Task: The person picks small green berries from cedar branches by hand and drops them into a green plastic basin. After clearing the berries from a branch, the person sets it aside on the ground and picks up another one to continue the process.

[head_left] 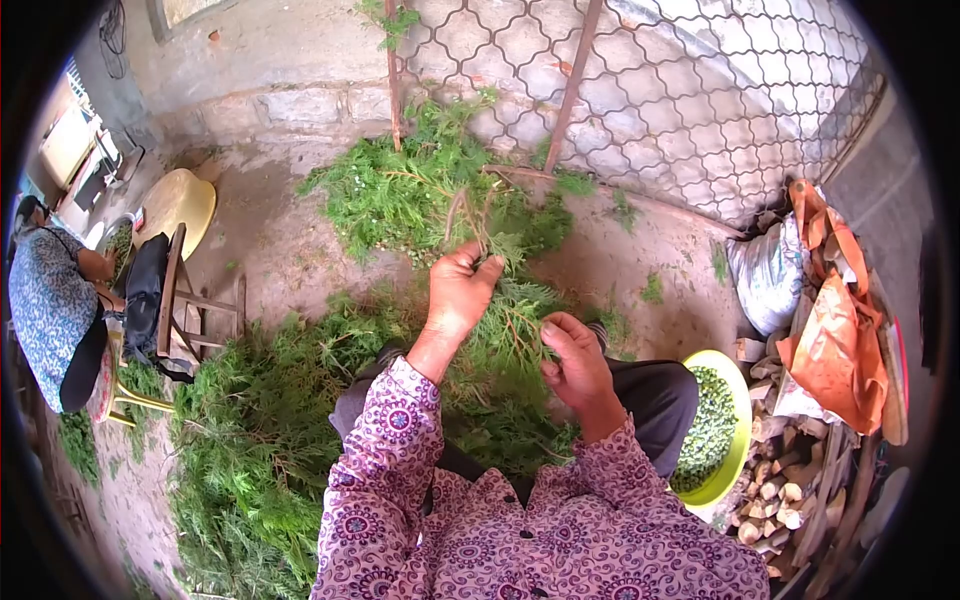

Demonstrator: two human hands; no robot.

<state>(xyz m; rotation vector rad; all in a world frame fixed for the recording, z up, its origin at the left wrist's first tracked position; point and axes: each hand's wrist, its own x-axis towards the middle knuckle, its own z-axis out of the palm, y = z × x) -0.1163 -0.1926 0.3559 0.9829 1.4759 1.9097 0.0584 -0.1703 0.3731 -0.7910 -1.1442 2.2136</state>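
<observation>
The leafy branch (pixel 518 312) is located between the two hands, over the lap. The left hand (pixel 465 287) is closed around its stem; the right hand (pixel 578 365) is half-curled beside the outer sprays, any grip indeterminable. Expect light weight, a springy woody stem and soft, easily detached tips. Hold by the stem.

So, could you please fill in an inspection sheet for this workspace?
Surface: floor, strewn with greenery
Job's things: branch in hand; cut heaps by the wall and at left; bowl of small green pieces at right
Clutter: firewood, orange bag, white sack
Hands: left hand grips the branch; right hand at its sprigs, grip unclear
Cables: dark coil, possibly cable, upper left
Surroundings: wall, grille, seated co-worker at left
</observation>
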